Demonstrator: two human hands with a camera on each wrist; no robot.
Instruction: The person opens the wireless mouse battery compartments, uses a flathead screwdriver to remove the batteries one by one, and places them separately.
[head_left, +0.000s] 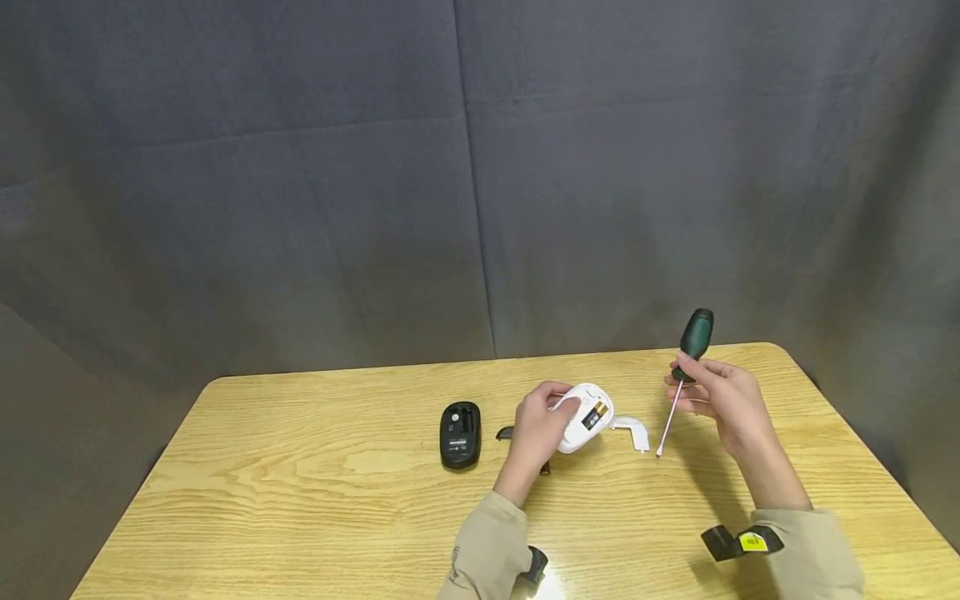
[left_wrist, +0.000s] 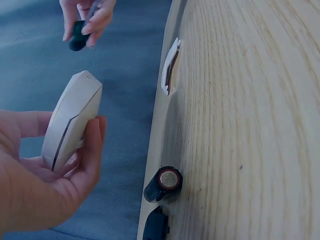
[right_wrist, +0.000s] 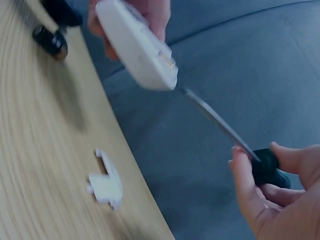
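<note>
My left hand [head_left: 542, 422] grips a white computer mouse [head_left: 576, 435] by its sides, its underside turned up. A gold-and-black battery [head_left: 596, 415] sits in the mouse's open compartment. To the right, my right hand [head_left: 723, 396] holds a screwdriver with a green handle [head_left: 697, 333], pinched near the base of its shaft [head_left: 670, 421]. The shaft points down and left, its tip apart from the mouse in the head view. Between the hands, a white battery cover [head_left: 633, 432] lies on the table.
A black mouse [head_left: 460, 435] lies underside up left of my left hand, its battery slot uncovered. A black cover piece [head_left: 505, 433] and a dark battery [left_wrist: 169, 179] are on the wooden table [head_left: 315, 500] near that hand. A grey curtain [head_left: 337, 208] hangs behind.
</note>
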